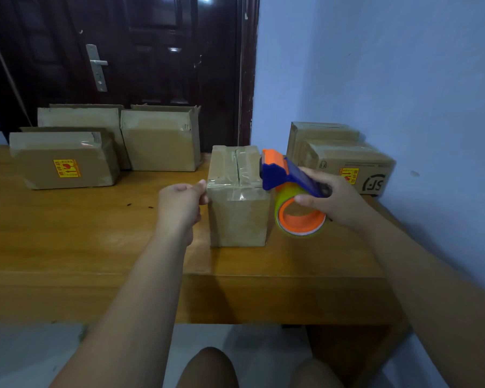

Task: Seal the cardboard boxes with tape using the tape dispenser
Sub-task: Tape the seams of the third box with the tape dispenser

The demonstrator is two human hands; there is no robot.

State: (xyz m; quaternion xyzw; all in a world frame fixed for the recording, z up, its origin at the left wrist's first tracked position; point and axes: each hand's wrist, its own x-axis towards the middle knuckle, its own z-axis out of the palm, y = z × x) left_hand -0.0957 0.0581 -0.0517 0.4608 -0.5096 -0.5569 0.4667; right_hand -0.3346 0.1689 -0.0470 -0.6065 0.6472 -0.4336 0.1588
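1. Your left hand (179, 204) is curled into a loose fist, its thumb tip against the upper left edge of the middle cardboard box (237, 208). You can't tell from here whether it pinches anything there or only presses on the box.
2. Your right hand (329, 197) grips the blue handle of the tape dispenser (284, 175), fingers wrapped round it.
3. The dispenser is tilted, with its orange head touching the top right edge of that box; the tape roll (300, 218) on its orange hub hangs just beside the box's right face, off the tabletop (95, 233).
4. The middle box stands upright near the centre of the tabletop, flaps closed, with shiny clear tape over the top seam and across the front upper edge.
5. Three more boxes (161, 141) sit at the far left, one of them bearing a yellow label (67, 168).
6. Two boxes (350, 163) sit at the far right against the blue wall (403, 65), behind your right hand.
7. A dark door (151, 51) stands behind the left group.
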